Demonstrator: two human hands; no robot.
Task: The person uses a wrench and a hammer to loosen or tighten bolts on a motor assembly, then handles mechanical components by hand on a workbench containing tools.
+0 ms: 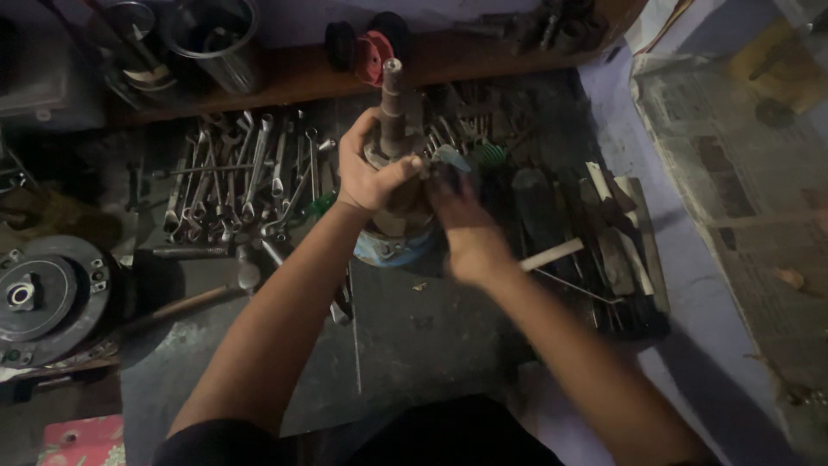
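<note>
Two bare forearms enter from the near edge and meet over the middle of a dark, grimy work surface (414, 345).

Item, left hand (373, 168): fingers curled tight round the upper body of an upright shaft assembly (392, 129), thumb pressed across its front.

Item, right hand (466, 229): motion-blurred, fingers bent in against the right side of the same assembly at about mid-height; whether it pinches a small part there or only pushes cannot be told.

Item, shaft assembly: stands vertical, its narrow grey spindle end free above the left hand, its lower end seated in a blue round base (392, 246) resting on the surface. It appears mid-work (spindle in place, fitting at its waist being handled); judged unfinished.

Item, left of the arms: a hammer (203, 293) lying flat, and a dark pulley disc (43, 298) further left.

Item, right: a row of files and flat bars (604, 250), then a spread newspaper (733, 173).

Item, beyond the hands: many spanners (241, 177) laid loose.

Item, farthest: a wooden shelf edge with a red wheel-shaped part (373, 56) and a metal can (216, 39).
</note>
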